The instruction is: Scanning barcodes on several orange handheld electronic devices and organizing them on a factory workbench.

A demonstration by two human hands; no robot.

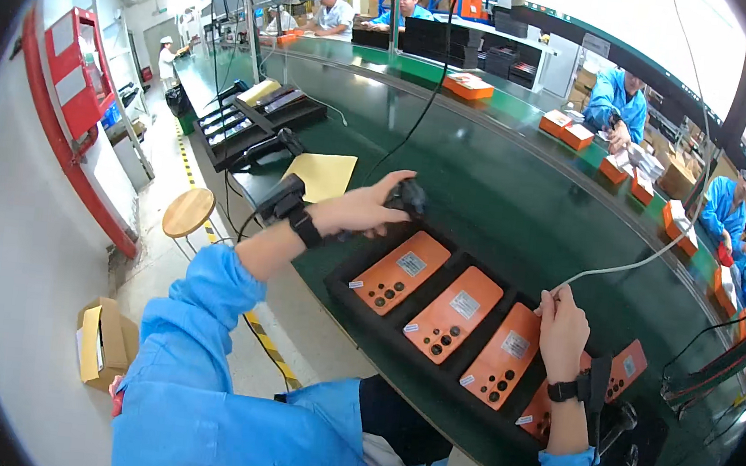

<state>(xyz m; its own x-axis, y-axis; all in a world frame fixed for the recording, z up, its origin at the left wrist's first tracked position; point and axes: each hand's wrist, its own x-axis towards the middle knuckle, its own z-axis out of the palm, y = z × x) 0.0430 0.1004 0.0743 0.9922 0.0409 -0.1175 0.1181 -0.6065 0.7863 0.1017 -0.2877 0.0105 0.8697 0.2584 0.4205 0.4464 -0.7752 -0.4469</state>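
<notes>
Nearest me, the black tray (426, 291) holds orange phones (466, 305) in a row, their camera sides up; the ones at its right end are partly hidden behind my forearm. Over the tray's right part, my right hand (564, 328) is closed in a pinch, thumb against fingertips, on the pale cable (622, 271), which runs off beyond the tray. Just past its far-left end, my left hand (364, 211) is half curled, fingers gripping a dark object (408, 198); it's too blurred for me to tell its kind.

I judge the step in hand to be handling the cable and that object above the phones; the next move seems to call for a steady pinch and slack enough not to drag across them.

Beyond the tray, to its left, lies a yellow sheet (323, 177). Farthest off, past the tray, orange boxes (468, 85) sit along the line near co-workers in blue.
</notes>
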